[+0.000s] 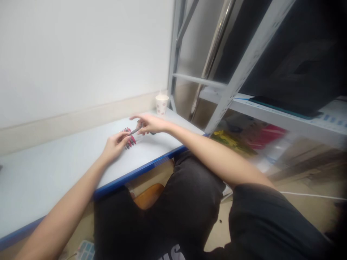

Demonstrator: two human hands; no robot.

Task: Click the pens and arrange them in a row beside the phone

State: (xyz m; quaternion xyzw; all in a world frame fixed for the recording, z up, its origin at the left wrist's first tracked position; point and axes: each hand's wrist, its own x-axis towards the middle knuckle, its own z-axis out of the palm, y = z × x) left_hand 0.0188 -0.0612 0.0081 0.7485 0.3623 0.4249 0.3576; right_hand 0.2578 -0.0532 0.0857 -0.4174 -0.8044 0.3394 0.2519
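My left hand [115,145] rests on the white tabletop, its thumb and fingers closed on one end of a slim dark pen [135,130]. At the pen's other end is my right hand [151,124], raised a little above the table. Its index finger sticks out while the thumb and other fingers pinch the pen. Below the pen, partly hidden by my left fingers, lies a row of red and dark pen-like sticks [131,141]. A small dark thing [153,133] shows under my right hand, too blurred to name.
A dotted paper cup [162,105] stands at the back of the white table [67,159], by the wall. The table has a blue front edge [141,171]. To the right rises a grey metal shelf [235,79] with bags [271,136] below it.
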